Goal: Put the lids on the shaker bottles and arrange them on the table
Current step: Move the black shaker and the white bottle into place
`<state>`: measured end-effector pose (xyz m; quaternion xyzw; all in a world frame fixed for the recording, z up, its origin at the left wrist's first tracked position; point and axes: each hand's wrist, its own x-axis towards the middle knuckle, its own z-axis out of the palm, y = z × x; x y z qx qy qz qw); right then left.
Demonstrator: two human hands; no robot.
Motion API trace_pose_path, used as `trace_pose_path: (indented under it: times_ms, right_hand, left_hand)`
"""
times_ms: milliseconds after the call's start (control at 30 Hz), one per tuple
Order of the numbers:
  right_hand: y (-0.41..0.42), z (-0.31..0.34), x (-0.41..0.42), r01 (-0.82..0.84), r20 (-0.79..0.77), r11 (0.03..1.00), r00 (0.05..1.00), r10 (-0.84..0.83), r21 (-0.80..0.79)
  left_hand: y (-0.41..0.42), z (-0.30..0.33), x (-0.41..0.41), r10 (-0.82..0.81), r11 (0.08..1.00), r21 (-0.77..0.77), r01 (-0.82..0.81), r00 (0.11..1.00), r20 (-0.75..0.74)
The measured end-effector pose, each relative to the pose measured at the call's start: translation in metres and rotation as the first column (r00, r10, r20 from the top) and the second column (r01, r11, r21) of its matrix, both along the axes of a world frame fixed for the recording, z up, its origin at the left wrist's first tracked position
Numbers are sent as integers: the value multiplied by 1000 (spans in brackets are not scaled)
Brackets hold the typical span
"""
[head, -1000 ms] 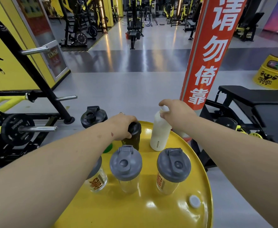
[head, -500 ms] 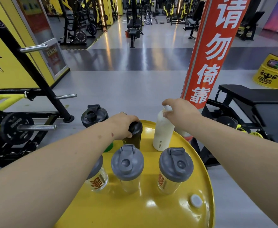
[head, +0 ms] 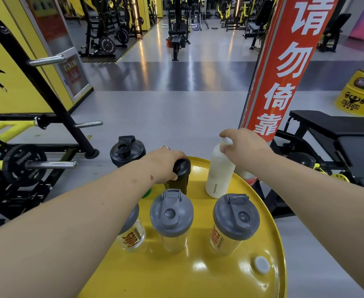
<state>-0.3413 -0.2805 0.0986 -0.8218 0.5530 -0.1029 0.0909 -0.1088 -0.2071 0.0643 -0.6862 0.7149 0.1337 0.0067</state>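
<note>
Two hands work the far row of a round yellow worktop (head: 209, 276) in a gym. The left hand (head: 166, 163) is curled down over the black cap of a dark bottle (head: 180, 179); its fingers wrap the lid from the left, so the grip looks closed. The right hand (head: 244, 147) reaches in from the right and pinches the neck of a white bottle (head: 218, 175), fingers bent around the cap; whether that cap is seated cannot be told. Both bottles stand upright, long axes vertical, side by side and just apart at the worktop's far edge, each directly under its own hand. Nearer the person, three clear shakers stand in a row with grey lids (head: 171, 212) on, the leftmost partly hidden by the left forearm. A black-lidded shaker (head: 127, 150) shows beyond the left wrist. Judged from this, any twist or press goes straight down each bottle's axis.
</note>
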Motion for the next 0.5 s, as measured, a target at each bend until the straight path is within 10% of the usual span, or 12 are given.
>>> trace_pose_path:
  times_ms: [500]
  right_hand:
    - [7,5,7,44,53,993,997,-50,106]
  left_hand:
    - [27,54,11,40,990,-130,-51,996,-83]
